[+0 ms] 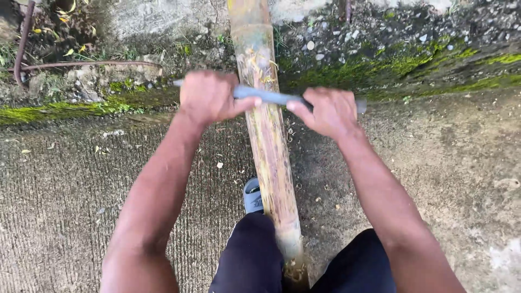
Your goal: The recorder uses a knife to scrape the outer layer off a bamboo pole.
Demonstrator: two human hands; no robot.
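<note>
Bamboo pole (268, 135): lies lengthwise between the legs, over concrete ground (65, 184). Grey blade (271, 97): set crosswise on the pole. Left hand (209, 97): closed around one blade end. Right hand (328, 111): closed around the other end. Grey sandal (252, 196): beside the pole.

Rough concrete ground (65, 206) strewn with pale shavings; a mossy green strip (65, 111) along its edge; a rusty bent rod (81, 65) over soil; grey sandal (253, 196) underfoot.

Grey blade (271, 97) across scraped bamboo pole (271, 163)
</note>
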